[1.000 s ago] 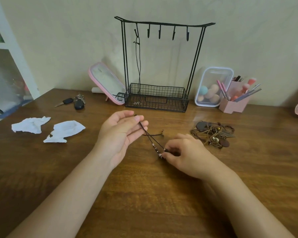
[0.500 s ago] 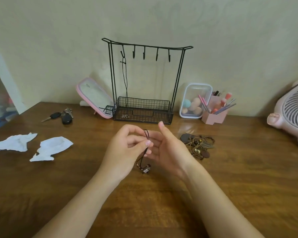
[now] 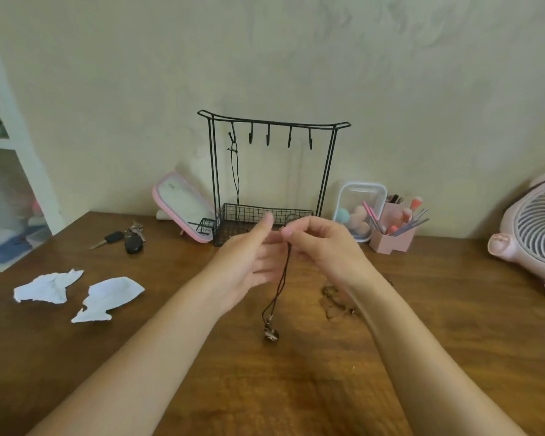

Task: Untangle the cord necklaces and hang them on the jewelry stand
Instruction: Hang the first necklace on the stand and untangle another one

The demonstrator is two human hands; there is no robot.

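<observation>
A black wire jewelry stand [image 3: 272,124] with a row of hooks and a mesh basket stands at the wall. One black cord necklace [image 3: 235,180] hangs from its leftmost hook. My right hand [image 3: 324,247] pinches the top of a dark cord necklace [image 3: 283,278] in front of the basket; its small pendant dangles just above the table. My left hand [image 3: 249,262] is beside the cord with fingers spread, touching or nearly touching it. A tangle of other cord necklaces [image 3: 335,302] lies on the table, partly hidden behind my right forearm.
The wooden table [image 3: 265,388] holds two crumpled white papers [image 3: 76,291], car keys [image 3: 126,239], a pink mirror [image 3: 183,206], a clear box of sponges [image 3: 357,209], a pink brush holder [image 3: 390,237] and a pink fan [image 3: 535,228]. A white shelf [image 3: 10,146] stands at left.
Both hands rose toward the stand with the necklace. The grip passed from my left fingers to my right, and the cord now hangs straight down with the pendant swinging free.
</observation>
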